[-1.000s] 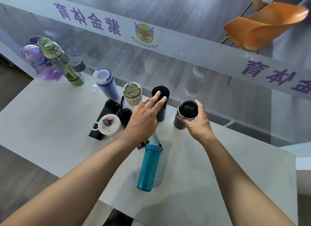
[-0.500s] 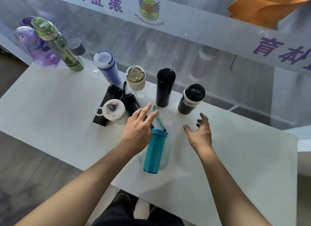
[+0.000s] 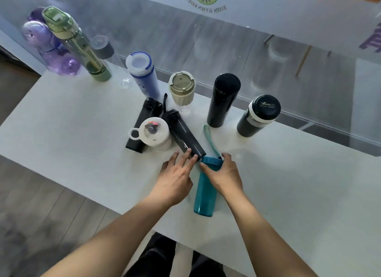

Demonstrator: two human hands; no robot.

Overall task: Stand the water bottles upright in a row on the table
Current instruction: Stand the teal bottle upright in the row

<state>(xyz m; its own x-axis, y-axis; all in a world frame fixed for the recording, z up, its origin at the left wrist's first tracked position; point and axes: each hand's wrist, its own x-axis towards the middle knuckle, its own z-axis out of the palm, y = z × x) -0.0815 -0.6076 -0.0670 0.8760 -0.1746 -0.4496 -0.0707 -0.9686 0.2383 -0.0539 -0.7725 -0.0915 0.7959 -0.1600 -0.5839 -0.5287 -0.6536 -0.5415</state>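
Head view: both hands have come back from the far row of standing bottles to the ones lying near the front edge of the white table (image 3: pixel 82 120).
Right hand (image 3: pixel 223 174): now curled around the lid end of the teal translucent plastic bottle (image 3: pixel 205 196), thumb on one side and fingers on the other, clamped on it; half a second ago it hung open above the table.
Left hand (image 3: pixel 175 178): fingers spread and flat, tips touching the base end of the smoky dark translucent bottle (image 3: pixel 183 135) lying just beside the teal one; it grips nothing.
Teal bottle: on its side, base towards the person, its pale green strap (image 3: pixel 209 139) trailing away.
Already upright: the tall black flask (image 3: pixel 223 100) and the dark grey flask with a white collar (image 3: pixel 257 117), both released.
Meaning: the teal bottle looks next to be stood up; the black rectangular bottle (image 3: pixel 142 128) also lies flat.
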